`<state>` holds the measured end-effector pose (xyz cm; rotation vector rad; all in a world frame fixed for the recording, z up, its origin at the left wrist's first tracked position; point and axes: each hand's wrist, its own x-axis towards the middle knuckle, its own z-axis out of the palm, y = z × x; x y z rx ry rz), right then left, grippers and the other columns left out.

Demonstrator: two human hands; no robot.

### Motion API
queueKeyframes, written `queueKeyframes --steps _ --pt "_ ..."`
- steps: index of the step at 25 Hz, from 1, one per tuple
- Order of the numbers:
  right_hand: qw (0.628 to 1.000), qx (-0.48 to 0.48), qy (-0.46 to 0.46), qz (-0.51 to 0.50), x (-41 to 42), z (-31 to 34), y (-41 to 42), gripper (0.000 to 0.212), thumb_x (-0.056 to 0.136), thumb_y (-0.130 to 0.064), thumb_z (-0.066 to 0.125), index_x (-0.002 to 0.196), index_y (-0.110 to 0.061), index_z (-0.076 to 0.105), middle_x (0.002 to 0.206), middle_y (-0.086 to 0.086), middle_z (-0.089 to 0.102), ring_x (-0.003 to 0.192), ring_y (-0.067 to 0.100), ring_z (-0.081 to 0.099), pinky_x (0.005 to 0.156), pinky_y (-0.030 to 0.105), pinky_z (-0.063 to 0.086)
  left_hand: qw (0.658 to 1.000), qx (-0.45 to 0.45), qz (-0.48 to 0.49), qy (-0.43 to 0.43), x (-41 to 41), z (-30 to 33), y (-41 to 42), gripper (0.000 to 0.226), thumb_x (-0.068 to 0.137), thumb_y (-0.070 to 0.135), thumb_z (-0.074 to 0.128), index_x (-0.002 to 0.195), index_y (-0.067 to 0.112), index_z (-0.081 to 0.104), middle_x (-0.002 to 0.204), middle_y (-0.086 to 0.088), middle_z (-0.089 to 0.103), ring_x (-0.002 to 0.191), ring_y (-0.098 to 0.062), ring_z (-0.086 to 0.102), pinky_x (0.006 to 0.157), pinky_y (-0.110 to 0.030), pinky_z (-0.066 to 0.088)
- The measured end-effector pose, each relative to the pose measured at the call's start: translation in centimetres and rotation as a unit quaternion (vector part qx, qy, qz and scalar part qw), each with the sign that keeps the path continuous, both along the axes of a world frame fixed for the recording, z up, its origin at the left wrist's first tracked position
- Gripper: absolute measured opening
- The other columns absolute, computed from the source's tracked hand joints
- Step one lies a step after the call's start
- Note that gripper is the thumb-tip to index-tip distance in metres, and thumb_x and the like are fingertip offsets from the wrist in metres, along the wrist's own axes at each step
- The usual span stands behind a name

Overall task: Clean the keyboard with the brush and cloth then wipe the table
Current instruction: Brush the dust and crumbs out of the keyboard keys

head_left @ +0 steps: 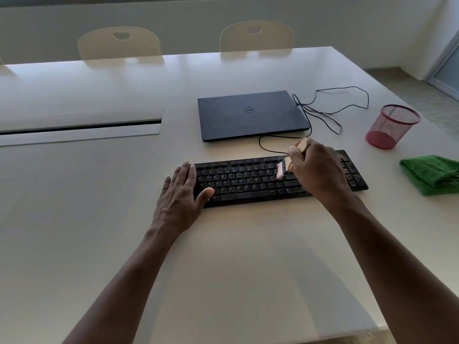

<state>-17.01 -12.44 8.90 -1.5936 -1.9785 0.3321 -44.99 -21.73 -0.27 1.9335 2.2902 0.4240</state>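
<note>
A black keyboard (248, 181) lies across the middle of the white table (223, 256). My left hand (182, 194) rests flat at the keyboard's left end, fingers straight and the thumb on the lower left keys. My right hand (316, 170) grips a small brush (285, 166) with a wooden handle. Its pale bristles touch the keys right of the keyboard's centre. My right hand hides part of the keyboard's right half. A folded green cloth (432, 173) lies on the table to the right of the keyboard.
Behind the keyboard lies a closed dark laptop (250, 115), with a black cable (330, 108) looping to its right. A red mesh cup (392, 126) stands at the right. A cable slot (82, 125) runs at the left. Two chairs (119, 43) stand behind the far edge.
</note>
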Motion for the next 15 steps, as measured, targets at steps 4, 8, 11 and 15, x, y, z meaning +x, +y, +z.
queueKeyframes --steps 4,8,11,15 --pt "0.998 -0.043 0.044 0.031 0.2 0.1 0.9 0.025 0.104 -0.034 0.051 0.104 -0.016 0.068 0.08 0.006 0.075 0.075 0.026 0.069 0.075 0.033 0.055 0.999 -0.029 0.018 -0.022 -0.7 -0.6 -0.4 0.115 0.079 0.092 0.013 0.159 0.013 -0.009 0.168 -0.006 -0.003 0.154 -0.013 -0.006 0.126 -0.034 -0.002" --pt "0.999 -0.028 0.038 0.021 0.7 0.1 1.4 0.027 0.105 -0.034 0.05 0.107 -0.014 0.069 0.08 0.006 0.074 0.082 0.026 0.07 0.077 0.033 0.054 0.999 -0.034 0.014 -0.026 -1.0 -0.6 -0.5 0.133 0.066 0.102 0.018 0.159 0.012 -0.009 0.168 -0.006 -0.001 0.154 -0.013 -0.005 0.126 -0.036 0.0" --pt "0.998 -0.051 0.028 0.021 1.0 0.0 1.7 0.03 0.105 -0.034 0.05 0.105 -0.013 0.07 0.076 0.003 0.074 0.082 0.025 0.07 0.076 0.032 0.052 0.999 -0.024 0.004 -0.026 -1.1 -0.6 -0.6 0.142 0.059 0.105 0.03 0.16 0.011 -0.006 0.169 -0.006 0.002 0.155 -0.013 -0.002 0.126 -0.036 0.0" --pt "1.0 -0.021 0.007 -0.014 2.0 0.0 2.3 0.033 0.103 -0.039 0.048 0.104 -0.013 0.069 0.083 0.01 0.074 0.086 0.032 0.068 0.082 0.041 0.057 0.999 -0.02 0.003 -0.029 -1.1 -0.6 -0.6 0.146 0.055 0.105 0.034 0.159 0.011 -0.007 0.169 -0.006 0.002 0.155 -0.014 -0.001 0.125 -0.034 -0.001"
